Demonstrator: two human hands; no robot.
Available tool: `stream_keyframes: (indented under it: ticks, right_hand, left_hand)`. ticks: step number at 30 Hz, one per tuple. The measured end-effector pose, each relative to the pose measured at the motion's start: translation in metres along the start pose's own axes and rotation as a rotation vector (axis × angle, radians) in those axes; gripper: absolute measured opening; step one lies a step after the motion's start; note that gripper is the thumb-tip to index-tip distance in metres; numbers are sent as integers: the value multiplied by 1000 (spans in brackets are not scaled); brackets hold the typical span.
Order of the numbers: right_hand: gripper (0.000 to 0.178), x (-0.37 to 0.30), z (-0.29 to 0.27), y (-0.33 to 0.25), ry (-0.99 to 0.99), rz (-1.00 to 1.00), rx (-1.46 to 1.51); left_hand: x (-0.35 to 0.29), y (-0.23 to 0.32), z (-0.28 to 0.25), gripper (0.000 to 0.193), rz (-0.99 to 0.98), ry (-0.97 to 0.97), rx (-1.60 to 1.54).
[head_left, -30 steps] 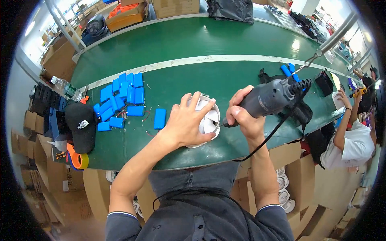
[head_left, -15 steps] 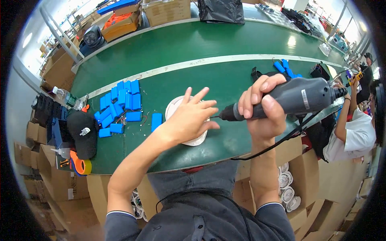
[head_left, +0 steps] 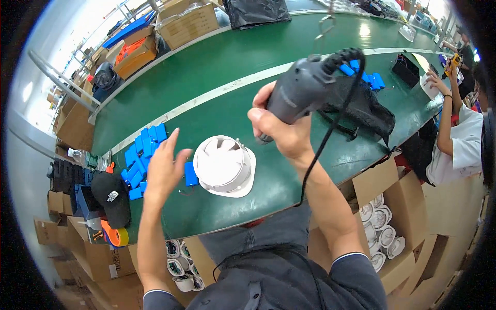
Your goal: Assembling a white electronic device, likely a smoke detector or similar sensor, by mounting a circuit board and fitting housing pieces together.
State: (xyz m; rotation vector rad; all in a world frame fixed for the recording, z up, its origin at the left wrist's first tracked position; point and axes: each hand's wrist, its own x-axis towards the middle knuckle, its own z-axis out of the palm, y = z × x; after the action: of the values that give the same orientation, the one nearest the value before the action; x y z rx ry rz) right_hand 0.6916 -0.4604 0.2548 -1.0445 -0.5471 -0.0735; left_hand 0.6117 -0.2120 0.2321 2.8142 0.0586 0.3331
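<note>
A white round housing with fan-like blades [head_left: 223, 164] stands on the green workbench [head_left: 258, 204], between my two hands. My right hand [head_left: 281, 126] is wrapped round a dark grey electric screwdriver [head_left: 299, 93] and holds it raised above the bench. The tool's black cable loops down past my right forearm, and its tip is hidden behind my hand. To the left of the housing, my left hand [head_left: 166, 168] hovers with fingers apart and nothing in it. Beyond it lies a pile of blue battery packs [head_left: 135, 164]; a single blue pack [head_left: 191, 174] lies beside the housing.
A black cap [head_left: 111, 199], a plastic bottle [head_left: 88, 159] and orange tape [head_left: 114, 235] sit at the left. A black mesh bag [head_left: 361, 111] lies right. Open cartons of white parts [head_left: 382, 222] stand below the bench edge. A co-worker [head_left: 460, 134] works at far right.
My left hand has moved left off the white housing, uncovering it. My right hand has lifted the screwdriver up and left, away from the housing. The view has turned slightly.
</note>
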Motion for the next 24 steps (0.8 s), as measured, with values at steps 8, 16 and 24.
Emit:
stream_keyframes:
  ticks: [8,16,24]
  right_hand:
    - [20,-3,0,28,8,27,-7]
    - [20,-14,1,23,-37,59,8]
    - [20,-15,0,26,-51,93,-26]
  left_hand:
    - [-11,83,39,93,60,-161,191]
    - [-7,64,33,84,322,-206,106]
    - [-7,65,34,84,312,-210,83]
